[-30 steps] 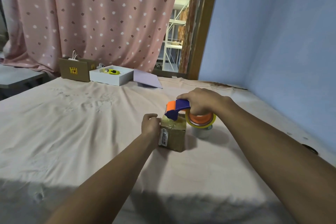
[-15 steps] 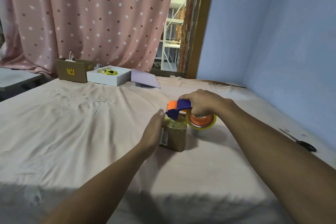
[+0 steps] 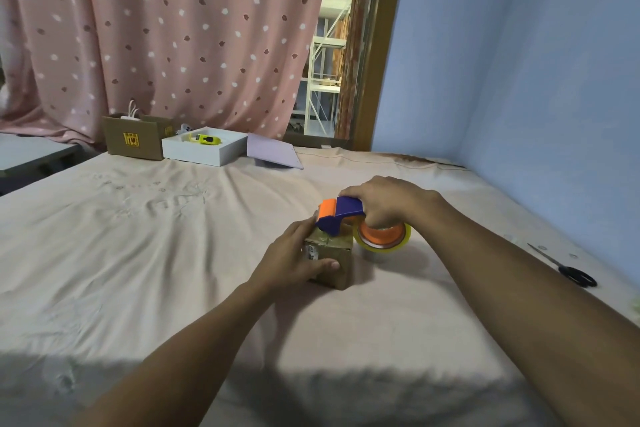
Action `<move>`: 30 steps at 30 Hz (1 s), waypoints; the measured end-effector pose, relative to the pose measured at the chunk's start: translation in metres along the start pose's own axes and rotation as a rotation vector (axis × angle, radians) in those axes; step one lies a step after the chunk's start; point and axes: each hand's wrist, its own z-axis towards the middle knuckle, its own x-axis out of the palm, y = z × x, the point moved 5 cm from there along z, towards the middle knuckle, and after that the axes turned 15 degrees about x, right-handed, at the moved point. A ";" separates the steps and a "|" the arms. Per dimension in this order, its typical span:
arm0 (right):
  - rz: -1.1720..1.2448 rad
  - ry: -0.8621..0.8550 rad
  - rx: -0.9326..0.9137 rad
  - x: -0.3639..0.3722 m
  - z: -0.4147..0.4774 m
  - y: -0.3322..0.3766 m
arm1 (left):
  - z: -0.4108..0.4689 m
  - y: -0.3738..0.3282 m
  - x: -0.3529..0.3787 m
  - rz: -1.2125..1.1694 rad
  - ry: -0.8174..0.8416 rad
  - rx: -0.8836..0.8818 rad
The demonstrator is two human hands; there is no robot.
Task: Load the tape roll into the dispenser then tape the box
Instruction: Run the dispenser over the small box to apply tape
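Nearest to me, two bare forearms reach forward over a bed covered in a pale pink sheet point(image 3: 138, 253). My left hand point(image 3: 291, 260) lies against the near left side of a small brown cardboard box point(image 3: 334, 253), thumb across its front face and fingers over the top edge, steadying it on the sheet. My right hand point(image 3: 388, 204) is closed around the handle of a blue and orange tape dispenser point(image 3: 337, 217), whose front end rests on the top of the box. The tape roll point(image 3: 384, 237), clear with an orange core, already sits in the dispenser, hanging just off the box's right side. So loading looks done, and I judge taping is under way; the box top looks shiny, but I cannot tell how much tape is laid. Cutting the strip and any remaining seams seem left. Off to the right, black scissors point(image 3: 568, 269) lie near the blue wall. At the far edge sit another cardboard box point(image 3: 135, 140), an open white box point(image 3: 204, 149) and a spotted pink curtain point(image 3: 173, 28).
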 end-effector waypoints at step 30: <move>0.032 0.006 0.118 0.049 -0.054 -0.069 | 0.002 -0.005 -0.004 0.160 0.111 -0.017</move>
